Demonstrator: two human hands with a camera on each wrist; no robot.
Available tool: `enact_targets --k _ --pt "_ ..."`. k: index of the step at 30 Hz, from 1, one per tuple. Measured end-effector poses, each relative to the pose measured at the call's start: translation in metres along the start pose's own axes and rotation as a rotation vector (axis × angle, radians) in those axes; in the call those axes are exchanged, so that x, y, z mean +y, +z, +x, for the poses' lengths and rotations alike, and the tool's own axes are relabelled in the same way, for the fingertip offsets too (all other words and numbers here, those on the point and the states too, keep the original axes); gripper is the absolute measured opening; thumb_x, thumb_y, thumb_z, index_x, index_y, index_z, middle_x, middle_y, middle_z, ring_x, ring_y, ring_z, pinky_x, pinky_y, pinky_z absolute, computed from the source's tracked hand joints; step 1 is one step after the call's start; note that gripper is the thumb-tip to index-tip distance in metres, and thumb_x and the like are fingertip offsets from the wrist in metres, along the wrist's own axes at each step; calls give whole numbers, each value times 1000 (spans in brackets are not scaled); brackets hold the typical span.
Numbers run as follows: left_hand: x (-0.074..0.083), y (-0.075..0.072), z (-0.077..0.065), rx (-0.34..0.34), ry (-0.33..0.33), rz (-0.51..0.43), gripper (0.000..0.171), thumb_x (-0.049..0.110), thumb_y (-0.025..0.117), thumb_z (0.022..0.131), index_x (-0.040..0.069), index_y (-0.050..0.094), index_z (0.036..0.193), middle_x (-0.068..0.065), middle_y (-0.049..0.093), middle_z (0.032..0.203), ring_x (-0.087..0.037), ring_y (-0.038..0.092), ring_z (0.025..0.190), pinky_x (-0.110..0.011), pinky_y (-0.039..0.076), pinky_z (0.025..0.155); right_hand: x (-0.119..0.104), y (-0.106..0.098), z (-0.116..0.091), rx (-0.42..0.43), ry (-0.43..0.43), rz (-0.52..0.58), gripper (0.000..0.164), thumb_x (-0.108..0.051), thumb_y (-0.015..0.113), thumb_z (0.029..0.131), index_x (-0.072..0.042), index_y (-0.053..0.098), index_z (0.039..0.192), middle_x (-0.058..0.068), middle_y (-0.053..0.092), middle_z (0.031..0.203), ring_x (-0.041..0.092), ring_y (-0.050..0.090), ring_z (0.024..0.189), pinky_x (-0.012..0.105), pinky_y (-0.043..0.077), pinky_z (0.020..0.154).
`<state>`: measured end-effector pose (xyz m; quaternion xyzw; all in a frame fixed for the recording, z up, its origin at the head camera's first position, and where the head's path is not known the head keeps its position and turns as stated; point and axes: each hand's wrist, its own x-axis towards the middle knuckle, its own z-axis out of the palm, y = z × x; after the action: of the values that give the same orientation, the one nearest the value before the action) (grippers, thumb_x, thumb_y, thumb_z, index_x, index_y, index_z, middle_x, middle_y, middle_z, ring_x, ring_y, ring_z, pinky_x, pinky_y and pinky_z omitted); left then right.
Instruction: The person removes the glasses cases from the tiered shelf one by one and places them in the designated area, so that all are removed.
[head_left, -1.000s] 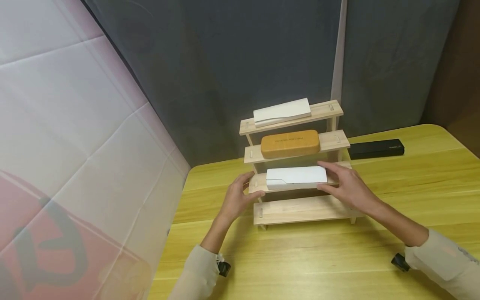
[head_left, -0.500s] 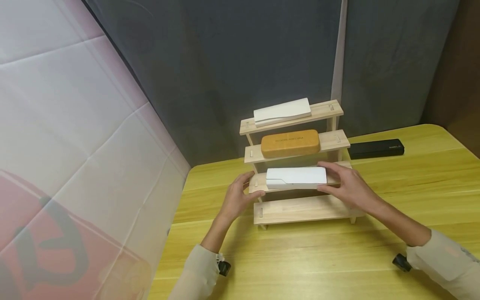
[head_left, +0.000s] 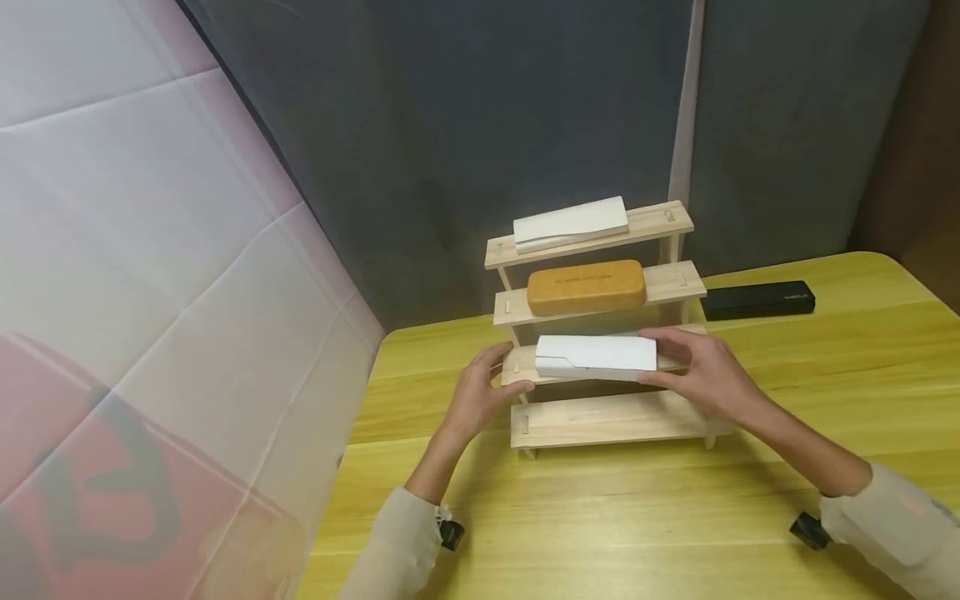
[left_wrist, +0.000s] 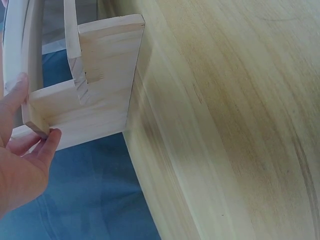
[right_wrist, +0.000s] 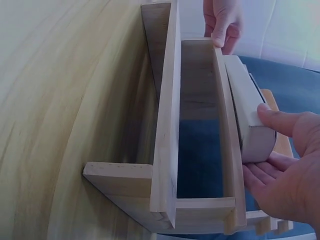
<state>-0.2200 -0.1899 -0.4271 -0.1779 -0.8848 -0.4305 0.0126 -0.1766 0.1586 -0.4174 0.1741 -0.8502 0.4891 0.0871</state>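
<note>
A wooden stepped rack (head_left: 600,421) stands on the table, its tiers rising toward the back. On its second tier from the bottom lies a white glasses case-like box (head_left: 596,354), slightly angled to the board in the right wrist view. My right hand (head_left: 701,371) grips the box's right end, thumb in front and fingers behind. My left hand (head_left: 480,392) holds the left end of that same tier; in the left wrist view its thumb and fingertips pinch the board (left_wrist: 36,117). An orange case (head_left: 585,287) sits one tier higher, and a cream folded case (head_left: 572,223) on the top tier.
A black oblong case (head_left: 761,300) lies on the yellow wood-grain table (head_left: 615,517) to the right of the rack. Behind stands a dark grey curtain (head_left: 525,108). A white padded wall (head_left: 150,208) rises on the left.
The view has shifted slightly, moving everything a little to the right in it. The white box's right end has come slightly forward with my right hand. My left hand keeps its hold.
</note>
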Motion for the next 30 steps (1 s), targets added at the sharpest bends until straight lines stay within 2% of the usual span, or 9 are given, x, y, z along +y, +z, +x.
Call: enact_targets --k 3,5,7,21,23,28,30 --pt "1 1 -1 0 2 9 79 18 88 89 -5 49 154 -23 52 154 -37 55 140 -43 46 117 1 0 -2 5 18 59 58 -12 90 87 0 68 139 24 69 135 43 69 120 33 62 91" --pt "1 1 -1 -1 2 15 80 20 88 89 -4 49 154 -23 52 154 -37 55 140 -42 46 117 1 0 -3 7 36 96 59 -13 90 88 0 67 140 24 68 136 42 69 120 21 60 87" --pt "2 1 -1 -2 6 17 80 20 88 89 -5 49 154 -23 52 154 -38 55 140 -43 46 117 0 -1 -5 9 52 133 60 -14 90 88 1 66 141 25 67 138 42 68 121 14 57 85" --pt "1 -1 0 7 7 53 80 23 89 89 -3 50 154 -20 53 155 -36 56 139 -40 48 116 -7 -12 -11 33 90 171 61 -18 85 94 1 61 147 29 63 141 42 66 123 12 57 82" --pt "1 -1 0 7 7 56 79 23 89 89 -3 50 154 -21 53 154 -36 56 139 -40 48 116 -8 -15 -13 36 94 178 61 -19 85 95 0 61 147 28 63 142 33 68 122 13 57 82" --pt "2 -1 -1 3 -1 60 80 23 89 89 -2 50 154 -20 54 153 -35 57 138 -39 48 116 -9 -20 -18 57 86 189 59 -21 85 95 0 63 145 26 64 142 -4 66 112 14 58 83" --pt "2 -1 -1 3 -1 58 80 23 89 89 -2 50 154 -20 54 153 -35 57 138 -39 48 116 -8 -23 -20 68 81 191 58 -19 85 94 1 64 144 26 64 142 -11 64 109 13 58 83"
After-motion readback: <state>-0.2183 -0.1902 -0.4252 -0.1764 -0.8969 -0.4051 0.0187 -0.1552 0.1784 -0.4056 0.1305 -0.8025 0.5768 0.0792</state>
